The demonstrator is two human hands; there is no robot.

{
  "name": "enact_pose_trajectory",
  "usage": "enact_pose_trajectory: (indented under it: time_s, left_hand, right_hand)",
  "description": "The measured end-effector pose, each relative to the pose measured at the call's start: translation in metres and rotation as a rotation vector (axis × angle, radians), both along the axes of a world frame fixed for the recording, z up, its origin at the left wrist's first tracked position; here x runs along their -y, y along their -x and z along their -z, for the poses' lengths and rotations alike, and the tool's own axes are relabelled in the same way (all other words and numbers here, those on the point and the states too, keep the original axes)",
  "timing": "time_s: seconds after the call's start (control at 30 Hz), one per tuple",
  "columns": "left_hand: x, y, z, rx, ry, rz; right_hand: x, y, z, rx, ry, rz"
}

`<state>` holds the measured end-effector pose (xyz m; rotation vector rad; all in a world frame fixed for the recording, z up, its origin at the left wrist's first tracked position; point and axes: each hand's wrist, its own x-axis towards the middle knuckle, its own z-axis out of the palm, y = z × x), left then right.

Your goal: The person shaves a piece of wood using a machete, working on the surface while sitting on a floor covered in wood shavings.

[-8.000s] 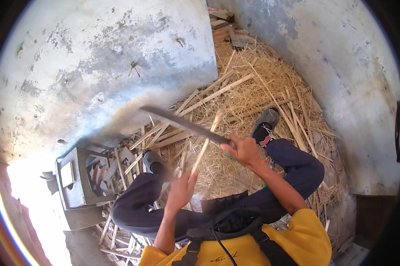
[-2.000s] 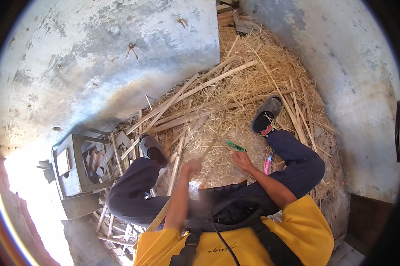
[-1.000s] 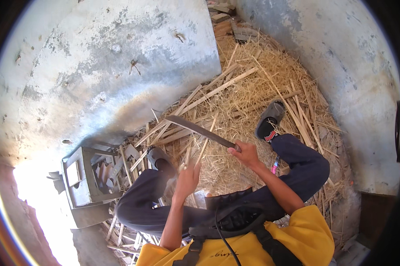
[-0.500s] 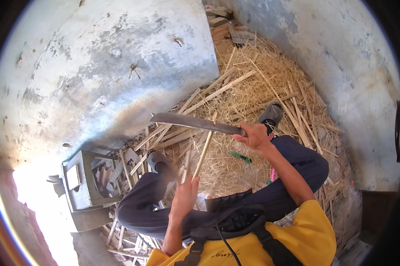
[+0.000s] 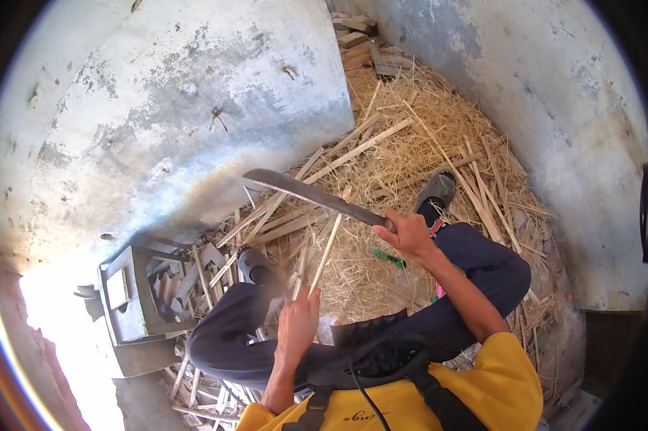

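Note:
My right hand (image 5: pixel 409 235) is closed round the handle of a machete (image 5: pixel 306 190). Its long dark blade slants up to the left, with the broad tip near the wall. A thin pale stick (image 5: pixel 329 248), apparently split bamboo or wood, rises from my left hand (image 5: pixel 299 318), which grips its lower end. The blade crosses the stick near its upper end; whether it cuts in or only rests there I cannot tell. Above the blade a short end of the stick (image 5: pixel 347 192) shows.
Straw and shavings (image 5: pixel 439 122) cover the floor between my feet, with loose wooden strips (image 5: pixel 367 147) across them. A green object (image 5: pixel 389 258) lies by my right leg. At left stands a grey box-like frame (image 5: pixel 133 293). Worn plaster walls (image 5: pixel 195 79) rise close on both sides.
The machete has tilted, its handle end dropping slightly and its tip rising. My right hand has lowered a little. My left hand stays almost in place on the stick.

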<state>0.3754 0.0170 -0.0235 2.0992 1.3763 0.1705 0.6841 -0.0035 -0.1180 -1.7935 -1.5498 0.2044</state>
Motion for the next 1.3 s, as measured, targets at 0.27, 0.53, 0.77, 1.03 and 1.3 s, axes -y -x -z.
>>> enact_pose_trajectory:
  time_s: [0.27, 0.53, 0.77, 1.03, 1.3]
  left_hand:
    - [0.001, -0.013, -0.009, 0.036, -0.014, 0.002]
    - [0.003, -0.016, -0.004, -0.071, -0.121, 0.018]
    - [0.000, -0.011, 0.002, -0.079, -0.093, 0.011]
    - [-0.026, -0.026, 0.151, -0.326, -0.048, 0.252]
    - [-0.046, 0.021, 0.314, -0.553, 0.398, 0.043]
  right_hand:
    - [0.002, 0.007, 0.019, -1.003, 0.160, -0.222]
    - [0.025, 0.007, 0.014, -0.314, 0.043, -0.061]
    - [0.028, 0.005, 0.011, -0.184, 0.077, -0.056]
    - [0.030, 0.052, 0.129, -0.463, 0.431, -0.158]
    - [0.073, 0.071, 0.202, -0.547, 0.823, -0.022]
